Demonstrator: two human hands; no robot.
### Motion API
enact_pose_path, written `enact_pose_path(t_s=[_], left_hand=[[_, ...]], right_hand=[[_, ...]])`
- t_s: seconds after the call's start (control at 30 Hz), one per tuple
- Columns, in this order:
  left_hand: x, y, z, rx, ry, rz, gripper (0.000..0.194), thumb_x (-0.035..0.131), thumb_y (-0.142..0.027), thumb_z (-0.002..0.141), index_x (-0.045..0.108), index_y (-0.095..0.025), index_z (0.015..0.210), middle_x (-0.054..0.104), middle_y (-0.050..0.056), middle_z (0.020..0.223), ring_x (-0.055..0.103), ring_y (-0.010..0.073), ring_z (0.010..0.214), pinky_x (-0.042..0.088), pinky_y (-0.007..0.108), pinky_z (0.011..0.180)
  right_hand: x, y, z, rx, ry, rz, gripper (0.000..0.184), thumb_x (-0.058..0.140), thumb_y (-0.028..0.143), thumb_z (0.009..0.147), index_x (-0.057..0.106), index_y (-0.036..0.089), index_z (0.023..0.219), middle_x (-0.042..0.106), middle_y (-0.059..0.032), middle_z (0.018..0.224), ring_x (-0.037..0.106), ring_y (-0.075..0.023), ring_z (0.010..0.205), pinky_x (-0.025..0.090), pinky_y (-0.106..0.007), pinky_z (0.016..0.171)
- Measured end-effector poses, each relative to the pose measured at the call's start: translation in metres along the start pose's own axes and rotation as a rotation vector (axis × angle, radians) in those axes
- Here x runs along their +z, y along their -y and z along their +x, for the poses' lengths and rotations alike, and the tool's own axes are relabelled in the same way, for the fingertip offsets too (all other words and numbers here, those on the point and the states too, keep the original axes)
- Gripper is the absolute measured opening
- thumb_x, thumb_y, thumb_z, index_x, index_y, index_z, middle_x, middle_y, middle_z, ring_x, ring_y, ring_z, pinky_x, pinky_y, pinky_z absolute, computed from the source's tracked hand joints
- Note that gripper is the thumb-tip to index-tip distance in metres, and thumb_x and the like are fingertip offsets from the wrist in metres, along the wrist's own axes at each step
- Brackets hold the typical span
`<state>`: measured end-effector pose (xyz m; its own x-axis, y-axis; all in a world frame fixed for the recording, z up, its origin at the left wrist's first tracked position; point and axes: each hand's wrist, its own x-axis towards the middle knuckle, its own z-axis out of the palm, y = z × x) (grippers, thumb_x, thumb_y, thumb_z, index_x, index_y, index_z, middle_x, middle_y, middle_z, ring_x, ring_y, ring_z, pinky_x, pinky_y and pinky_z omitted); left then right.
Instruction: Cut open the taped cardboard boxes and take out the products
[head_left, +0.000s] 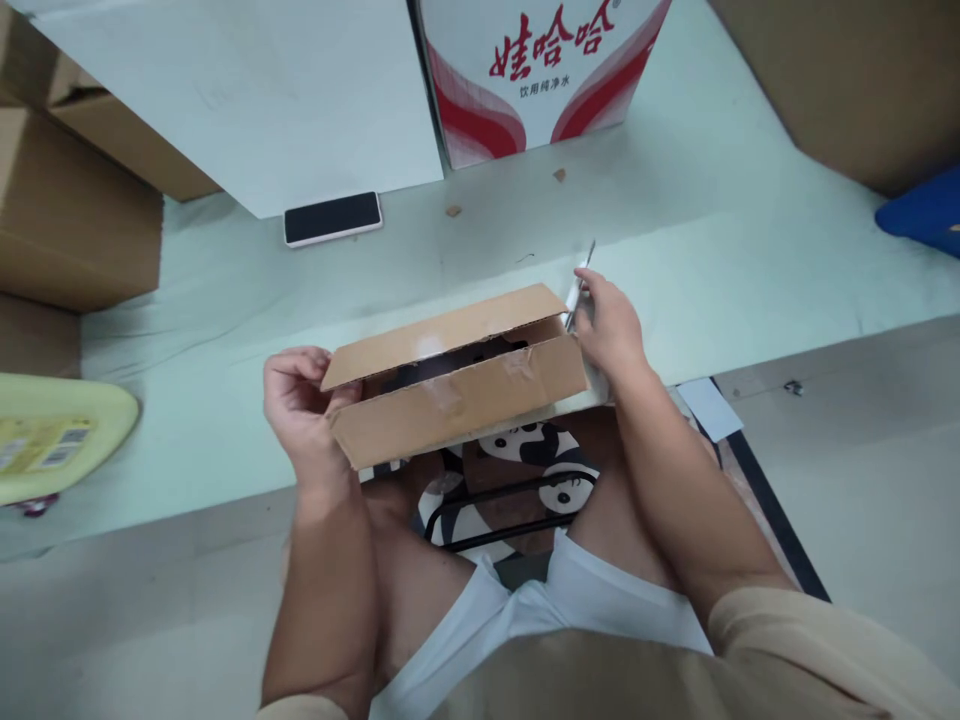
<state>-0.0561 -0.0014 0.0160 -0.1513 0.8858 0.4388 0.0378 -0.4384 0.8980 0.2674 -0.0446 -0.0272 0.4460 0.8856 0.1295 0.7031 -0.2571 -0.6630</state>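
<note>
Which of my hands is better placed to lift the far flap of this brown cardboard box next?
Left, I'd say: your left hand has a finger in the gap beside the far flap of the brown cardboard box, while your right hand is occupied with a slim white tool.

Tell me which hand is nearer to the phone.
Left. The left hand is this side of the phone, gripping the open box; the right hand is farther off to the right, holding a slim tool.

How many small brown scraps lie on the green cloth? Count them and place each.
2: one scrap right of the phone, another just in front of the red-and-white box. Others may be hidden.
</note>
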Motion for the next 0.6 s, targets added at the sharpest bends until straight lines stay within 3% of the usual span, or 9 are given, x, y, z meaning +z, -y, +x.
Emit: enact_pose_path(t_s=[0.07,0.13,0.2,0.27,0.33,0.43,0.53,0.6], left_hand=[[-0.004,-0.009,-0.002,0.202,0.026,0.206,0.04,0.082,-0.02,0.065,0.043,-0.017,0.056,0.044,-0.003,0.065,0.041,0.0097,0.062,0.029,0.026,0.057],[-0.008,-0.017,-0.005,0.34,0.104,0.319,0.041,0.075,-0.014,0.073,0.04,-0.016,0.052,0.04,-0.003,0.06,0.039,0.0097,0.059,0.025,0.027,0.054],[-0.011,-0.021,-0.008,0.34,0.197,0.288,0.037,0.074,-0.018,0.078,0.047,-0.017,0.054,0.044,-0.002,0.06,0.043,0.0112,0.06,0.029,0.028,0.054],[-0.013,-0.021,-0.008,0.283,0.277,0.218,0.027,0.072,-0.032,0.084,0.063,-0.02,0.062,0.055,0.001,0.071,0.054,0.0154,0.071,0.043,0.031,0.062],[-0.016,-0.017,-0.006,0.246,0.384,0.202,0.03,0.064,-0.049,0.089,0.076,-0.025,0.076,0.062,0.006,0.095,0.061,0.0221,0.094,0.053,0.04,0.084],[-0.022,-0.01,-0.002,0.238,0.579,0.225,0.046,0.048,-0.059,0.094,0.081,-0.029,0.085,0.055,0.007,0.123,0.054,0.0281,0.122,0.043,0.049,0.113],[-0.025,-0.007,0.001,0.257,0.628,0.193,0.046,0.046,-0.056,0.095,0.077,-0.027,0.078,0.048,0.008,0.126,0.051,0.0301,0.123,0.044,0.052,0.11],[-0.024,-0.008,0.003,0.313,0.589,0.134,0.046,0.05,-0.056,0.093,0.069,-0.024,0.068,0.048,0.009,0.119,0.054,0.0277,0.109,0.05,0.049,0.096]], right_hand=[[-0.005,0.013,-0.006,-0.018,-0.119,0.166,0.028,0.052,0.022,0.085,0.063,0.023,0.111,0.071,-0.0077,0.11,0.066,-0.0226,0.095,0.055,-0.039,0.083],[-0.011,0.029,-0.016,-0.075,-0.205,0.365,0.011,0.059,0.034,0.087,0.06,0.023,0.086,0.066,-0.0026,0.082,0.06,-0.0166,0.07,0.051,-0.032,0.065],[-0.018,0.044,-0.028,-0.225,-0.191,0.517,0.032,0.063,0.047,0.088,0.052,0.023,0.068,0.056,0.0005,0.064,0.052,-0.0144,0.06,0.047,-0.031,0.058],[-0.024,0.055,-0.037,-0.405,-0.15,0.583,0.045,0.06,0.058,0.09,0.054,0.023,0.061,0.054,-0.0004,0.058,0.054,-0.0162,0.061,0.05,-0.036,0.065],[-0.026,0.06,-0.042,-0.549,-0.124,0.582,0.052,0.05,0.064,0.094,0.064,0.025,0.064,0.062,-0.0032,0.064,0.061,-0.0202,0.072,0.054,-0.044,0.082],[-0.025,0.062,-0.044,-0.683,0.007,0.529,0.064,0.026,0.062,0.101,0.078,0.03,0.08,0.074,-0.0051,0.098,0.062,-0.0263,0.107,0.046,-0.053,0.107],[-0.022,0.062,-0.045,-0.736,0.13,0.442,0.074,0.013,0.058,0.103,0.079,0.032,0.083,0.071,-0.0023,0.121,0.052,-0.0284,0.125,0.041,-0.055,0.112],[-0.022,0.062,-0.047,-0.736,0.042,0.495,0.073,0.015,0.059,0.103,0.075,0.029,0.076,0.069,-0.003,0.119,0.055,-0.0281,0.12,0.043,-0.055,0.111]])
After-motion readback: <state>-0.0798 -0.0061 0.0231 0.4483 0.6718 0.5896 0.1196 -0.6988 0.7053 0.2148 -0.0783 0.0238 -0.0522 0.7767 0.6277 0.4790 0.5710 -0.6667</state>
